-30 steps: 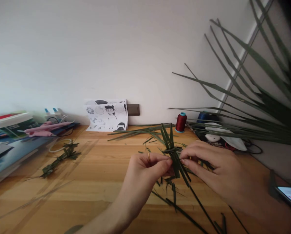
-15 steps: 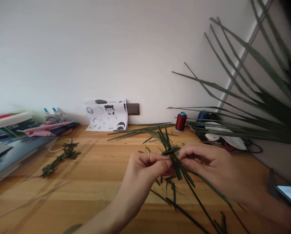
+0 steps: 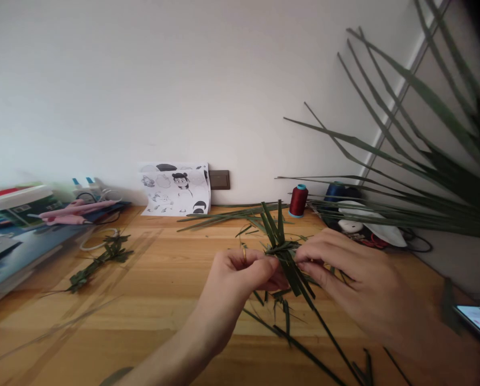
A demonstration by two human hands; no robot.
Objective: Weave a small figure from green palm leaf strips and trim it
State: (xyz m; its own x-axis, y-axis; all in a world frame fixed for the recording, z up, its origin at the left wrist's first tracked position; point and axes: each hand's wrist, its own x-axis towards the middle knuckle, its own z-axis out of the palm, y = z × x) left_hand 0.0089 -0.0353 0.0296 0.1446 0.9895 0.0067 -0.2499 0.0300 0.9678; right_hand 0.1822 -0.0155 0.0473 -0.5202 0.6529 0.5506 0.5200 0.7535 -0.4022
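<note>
A bundle of green leaf strips is held above the table, crossed and wrapped at its middle, with strip ends pointing up and down. My left hand, with a ring on one finger, pinches the bundle from the left. From the right, my right hand has thumb and index finger closed on the bundle near the wrapped part. One long strip hangs from it toward the lower right. Cut leaf pieces lie on the wooden table under my hands.
A dark red thread spool and long leaf strips lie behind the hands. Printed paper leans on the wall. At left are a woven leaf piece and pink glue gun. Large fronds and a phone are at right.
The bundle has turned slightly and its upper ends have spread apart. My left hand has shifted a little left, and my right hand has tilted, its back raised slightly.
</note>
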